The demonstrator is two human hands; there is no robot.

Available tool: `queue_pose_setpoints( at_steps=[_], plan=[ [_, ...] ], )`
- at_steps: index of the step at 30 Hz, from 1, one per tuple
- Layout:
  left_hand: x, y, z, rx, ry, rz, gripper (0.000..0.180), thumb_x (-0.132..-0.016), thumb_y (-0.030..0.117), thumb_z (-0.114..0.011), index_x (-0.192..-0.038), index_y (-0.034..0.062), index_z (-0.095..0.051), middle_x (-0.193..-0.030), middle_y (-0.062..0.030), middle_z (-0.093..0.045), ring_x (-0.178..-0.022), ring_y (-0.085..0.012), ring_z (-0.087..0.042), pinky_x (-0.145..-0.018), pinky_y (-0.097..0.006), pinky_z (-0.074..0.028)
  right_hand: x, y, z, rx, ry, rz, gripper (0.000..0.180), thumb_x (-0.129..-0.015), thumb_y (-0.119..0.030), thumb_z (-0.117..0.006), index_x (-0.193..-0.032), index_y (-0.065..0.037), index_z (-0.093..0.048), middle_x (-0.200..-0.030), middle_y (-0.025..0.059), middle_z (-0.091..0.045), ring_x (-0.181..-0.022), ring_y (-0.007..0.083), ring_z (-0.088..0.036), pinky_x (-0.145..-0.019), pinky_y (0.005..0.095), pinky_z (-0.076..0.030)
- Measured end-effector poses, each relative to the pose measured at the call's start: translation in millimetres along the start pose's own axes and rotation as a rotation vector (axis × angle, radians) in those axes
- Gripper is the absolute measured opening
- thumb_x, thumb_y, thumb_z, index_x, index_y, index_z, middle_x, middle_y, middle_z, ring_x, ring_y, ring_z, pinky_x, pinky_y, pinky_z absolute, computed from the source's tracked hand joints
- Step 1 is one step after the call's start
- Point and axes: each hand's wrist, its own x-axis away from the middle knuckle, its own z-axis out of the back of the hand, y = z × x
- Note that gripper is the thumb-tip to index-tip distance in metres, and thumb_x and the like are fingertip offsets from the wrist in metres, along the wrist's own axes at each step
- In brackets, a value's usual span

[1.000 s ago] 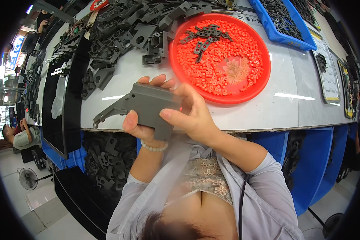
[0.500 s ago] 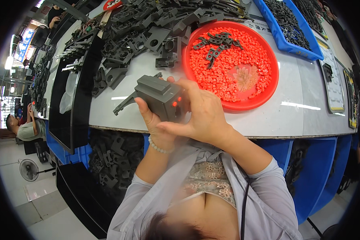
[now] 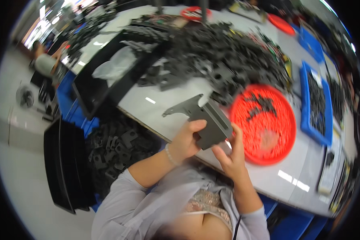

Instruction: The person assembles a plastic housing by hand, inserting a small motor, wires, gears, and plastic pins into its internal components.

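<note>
A dark grey plastic housing (image 3: 212, 125) with a thin lever-like arm sticking out to the left is held between my two hands, above the table's front edge. My left hand (image 3: 185, 141) grips its left side, thumb lying on the face. At the lower right end, the fingers and thumb of my right hand (image 3: 235, 158) close around the housing. Just right of it stands a round red tray (image 3: 264, 162) filled with small red plastic pieces (image 3: 250, 134). A few black clip-like parts (image 3: 261, 105) lie on top of those pieces.
A large heap of dark grey plastic parts (image 3: 228, 60) covers the back of the white table (image 3: 148, 110). On the left is a black bin (image 3: 86, 94) with a clear plastic bag (image 3: 118, 66). A blue tray (image 3: 328, 120) of black parts stands right. More grey parts (image 3: 116, 148) fill a container below.
My view has swung left, so the scene sits further right. The housing is turned, its red-dotted end now facing my right hand, which has shifted to that end.
</note>
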Motion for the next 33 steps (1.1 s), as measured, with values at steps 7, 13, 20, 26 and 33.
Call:
queue_pose_setpoints(
  at_steps=[7, 13, 20, 26, 33],
  plan=[
    [-0.8, 167.3, 17.1, -0.583, 0.253, -0.539, 0.050, -0.079, 0.021, -0.058, -0.120, -0.0059, -0.047, -0.111, -0.0161, -0.059, -0.095, -0.0265, -0.061, -0.085, -0.039, -0.050, 29.6, 1.2, 14.7, 0.166, -0.194, 0.104, 0.056, -0.077, -0.005, -0.062, -0.126, 0.001, -0.037, -0.080, 0.0098, -0.060, -0.077, 0.0185, -0.058, -0.079, 0.0323, -0.043],
    [-23.1, 333.2, 124.9, -0.714, 0.663, -0.838, 0.025, -0.074, 0.008, -0.063, -0.096, 0.0008, -0.052, -0.092, -0.0068, -0.058, -0.079, -0.0153, -0.057, -0.071, -0.029, -0.048, 57.1, 13.7, 28.3, 0.383, -0.221, 0.096, 0.044, -0.077, -0.003, -0.063, -0.117, 0.001, -0.044, -0.076, 0.0100, -0.061, -0.071, 0.0177, -0.059, -0.071, 0.0287, -0.045],
    [-78.9, 347.2, 239.0, -0.874, 0.765, -0.581, 0.033, -0.070, 0.001, -0.064, -0.101, 0.0015, -0.053, -0.091, -0.0076, -0.059, -0.083, -0.0187, -0.058, -0.074, -0.032, -0.047, 56.7, 17.3, 30.0, 0.396, -0.251, 0.025, 0.032, -0.081, -0.005, -0.060, -0.110, 0.002, -0.049, -0.072, 0.0108, -0.062, -0.061, 0.0156, -0.058, -0.059, 0.0258, -0.045],
    [-120.6, 320.2, 254.2, -1.026, 0.664, -0.486, 0.048, -0.068, -0.005, -0.058, -0.114, -0.0017, -0.047, -0.104, -0.0085, -0.055, -0.094, -0.0189, -0.053, -0.081, -0.028, -0.042, 64.1, 21.9, 29.9, 0.289, -0.170, -0.244, 0.037, -0.069, -0.006, -0.063, -0.104, 0.002, -0.057, -0.088, 0.0171, -0.062, -0.075, 0.0312, -0.060, -0.068, 0.0363, -0.048],
    [-112.4, 315.6, 224.8, -1.186, 0.563, -0.297, 0.054, -0.065, -0.007, -0.052, -0.119, -0.0030, -0.044, -0.106, -0.0097, -0.054, -0.098, -0.0185, -0.050, -0.085, -0.027, -0.039, 62.4, 21.6, 29.8, 0.300, -0.151, -0.267, 0.034, -0.068, -0.005, -0.062, -0.102, 0.001, -0.058, -0.086, 0.0159, -0.063, -0.073, 0.0283, -0.061, -0.066, 0.0344, -0.048]
  ],
)
